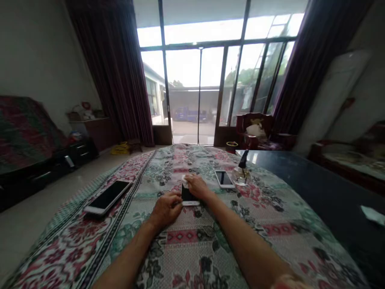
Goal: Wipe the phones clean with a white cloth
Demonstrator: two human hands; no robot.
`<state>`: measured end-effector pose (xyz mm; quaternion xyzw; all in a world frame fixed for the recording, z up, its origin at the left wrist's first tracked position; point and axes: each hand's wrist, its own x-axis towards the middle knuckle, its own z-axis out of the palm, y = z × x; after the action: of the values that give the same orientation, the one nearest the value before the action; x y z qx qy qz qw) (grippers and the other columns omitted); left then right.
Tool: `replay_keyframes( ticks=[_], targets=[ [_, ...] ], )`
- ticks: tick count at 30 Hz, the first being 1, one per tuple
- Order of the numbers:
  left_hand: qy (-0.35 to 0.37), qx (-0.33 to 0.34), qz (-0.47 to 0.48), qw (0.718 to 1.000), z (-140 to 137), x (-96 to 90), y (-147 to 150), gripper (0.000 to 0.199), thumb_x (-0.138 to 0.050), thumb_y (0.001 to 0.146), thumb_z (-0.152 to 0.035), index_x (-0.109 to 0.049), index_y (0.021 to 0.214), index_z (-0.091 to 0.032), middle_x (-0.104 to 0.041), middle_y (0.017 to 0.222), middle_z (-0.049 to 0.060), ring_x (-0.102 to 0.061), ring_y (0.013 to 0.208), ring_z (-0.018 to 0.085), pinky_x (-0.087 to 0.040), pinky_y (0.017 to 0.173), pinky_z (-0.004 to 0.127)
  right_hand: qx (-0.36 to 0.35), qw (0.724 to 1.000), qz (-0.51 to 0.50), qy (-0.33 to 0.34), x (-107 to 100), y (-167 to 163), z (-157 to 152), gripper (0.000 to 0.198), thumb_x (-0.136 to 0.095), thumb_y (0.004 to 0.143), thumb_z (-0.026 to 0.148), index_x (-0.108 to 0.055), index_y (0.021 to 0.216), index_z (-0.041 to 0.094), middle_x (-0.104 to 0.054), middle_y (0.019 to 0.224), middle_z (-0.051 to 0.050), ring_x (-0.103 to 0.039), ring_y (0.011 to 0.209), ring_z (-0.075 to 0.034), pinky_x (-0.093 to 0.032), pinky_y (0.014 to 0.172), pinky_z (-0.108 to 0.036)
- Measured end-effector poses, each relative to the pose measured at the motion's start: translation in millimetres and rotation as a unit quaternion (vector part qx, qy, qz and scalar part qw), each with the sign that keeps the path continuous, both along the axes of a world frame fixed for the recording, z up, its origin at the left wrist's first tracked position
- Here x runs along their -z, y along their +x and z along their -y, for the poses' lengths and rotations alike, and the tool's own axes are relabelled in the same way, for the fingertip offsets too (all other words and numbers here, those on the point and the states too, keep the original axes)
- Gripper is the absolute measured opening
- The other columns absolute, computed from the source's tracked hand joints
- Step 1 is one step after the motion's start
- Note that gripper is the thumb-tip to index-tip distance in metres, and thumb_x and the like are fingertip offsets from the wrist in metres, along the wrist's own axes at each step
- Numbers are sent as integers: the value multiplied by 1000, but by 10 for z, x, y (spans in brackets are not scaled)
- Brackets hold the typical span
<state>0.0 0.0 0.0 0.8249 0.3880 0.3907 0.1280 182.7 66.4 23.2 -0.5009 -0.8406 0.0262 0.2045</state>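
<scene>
In the middle of the cloth-covered table lies a smartphone (189, 195) with a dark screen and white border. My left hand (167, 206) is closed at its left edge, thumb and fingers holding it. My right hand (196, 186) is over the phone's upper part, its fingers closed on a small white tissue (184, 180) that touches the top of the screen. Part of the screen is hidden under this hand. To the right of it a second white smartphone (224, 179) lies face up, beside a clear spray bottle (241, 176) with a black top.
A larger white-framed phone or tablet (108, 196) lies at the left on the flowered tablecloth (186, 241). A dark tabletop (288, 172) adjoins on the right, with a white paper piece (373, 214) on it. Beyond the table are a wooden chair (255, 128) and glass doors (198, 96).
</scene>
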Motion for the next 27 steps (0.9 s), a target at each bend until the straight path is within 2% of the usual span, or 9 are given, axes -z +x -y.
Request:
replay_keyframes(
  ticks=[4, 8, 13, 18, 23, 27],
  targets=[
    [11, 6, -1, 1000, 21, -22, 3, 14, -61, 78, -12, -73, 78, -18, -72, 95, 7, -66, 87, 19, -51, 82, 30, 2, 1000, 5, 4, -14, -4, 115, 34, -41, 88, 8, -66, 108, 18, -67, 114, -8, -54, 112, -22, -37, 98, -31],
    [18, 11, -5, 1000, 12, -18, 1, 14, -61, 77, -10, -72, 76, -18, -70, 87, 6, -64, 83, 18, -51, 79, 29, -30, 999, 11, 13, -1, 13, 220, 35, -42, 87, 6, -64, 111, 18, -65, 121, -7, -52, 113, -21, -38, 95, -30],
    [24, 12, -1, 1000, -10, 8, -10, 13, -62, 76, -9, -72, 77, -18, -71, 89, 6, -65, 85, 19, -50, 81, 29, -66, 997, 16, 22, 38, 68, 423, 34, -41, 89, 7, -63, 112, 18, -64, 119, -8, -52, 111, -21, -39, 95, -31],
    [23, 13, -1, 1000, -30, 34, -13, 14, -63, 75, -8, -73, 77, -19, -72, 90, 5, -65, 87, 19, -50, 84, 30, -87, 996, 11, 17, 60, 135, 627, 35, -43, 91, 9, -61, 119, 18, -59, 130, -9, -48, 121, -24, -35, 102, -37],
    [24, 15, -7, 1000, -36, 34, -10, 14, -63, 75, -9, -73, 76, -19, -72, 90, 6, -65, 87, 19, -50, 84, 30, -100, 995, 7, 12, 14, 137, 533, 34, -41, 91, 8, -65, 112, 19, -64, 121, -7, -53, 113, -21, -38, 97, -33],
    [33, 15, -11, 999, -27, 14, -7, 13, -62, 76, -9, -72, 75, -18, -71, 88, 5, -65, 84, 18, -50, 81, 29, -71, 997, 12, 12, -42, 83, 308, 32, -42, 88, 6, -67, 105, 18, -67, 114, -7, -55, 108, -20, -39, 93, -30]
  ],
)
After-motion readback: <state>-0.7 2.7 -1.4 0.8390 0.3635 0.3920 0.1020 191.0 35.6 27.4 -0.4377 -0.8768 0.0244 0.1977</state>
